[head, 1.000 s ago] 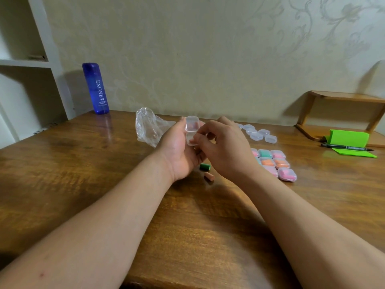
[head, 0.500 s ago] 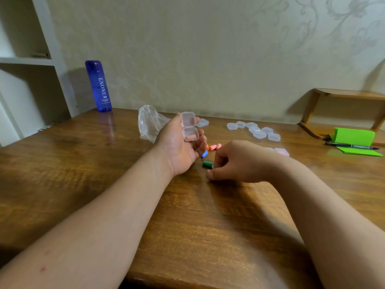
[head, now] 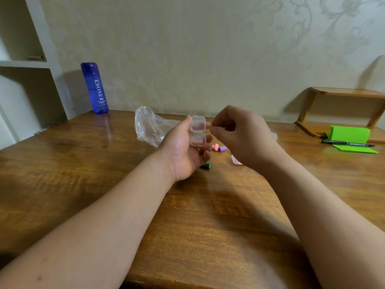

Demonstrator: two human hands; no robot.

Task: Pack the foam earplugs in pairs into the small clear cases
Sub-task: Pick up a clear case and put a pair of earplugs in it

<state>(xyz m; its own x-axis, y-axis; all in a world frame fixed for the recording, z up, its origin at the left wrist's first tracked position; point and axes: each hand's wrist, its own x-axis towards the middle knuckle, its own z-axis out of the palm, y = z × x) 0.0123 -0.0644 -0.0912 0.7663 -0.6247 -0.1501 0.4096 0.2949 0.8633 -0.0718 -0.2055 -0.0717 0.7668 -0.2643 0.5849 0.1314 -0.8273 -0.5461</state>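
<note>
left hand (head: 183,151): raised palm-up over the tabletop (head: 83,163), thumb and fingers gripping an open clear case (head: 198,132), lid hinged upward. right hand (head: 239,138): lifted just right of the lid, fingers curled, thumb and forefinger tips pinched; contents cannot be told. pink earplug (head: 215,147), purple earplug (head: 222,148), green earplug (head: 206,165): loose on the tabletop below the hands.
</note>
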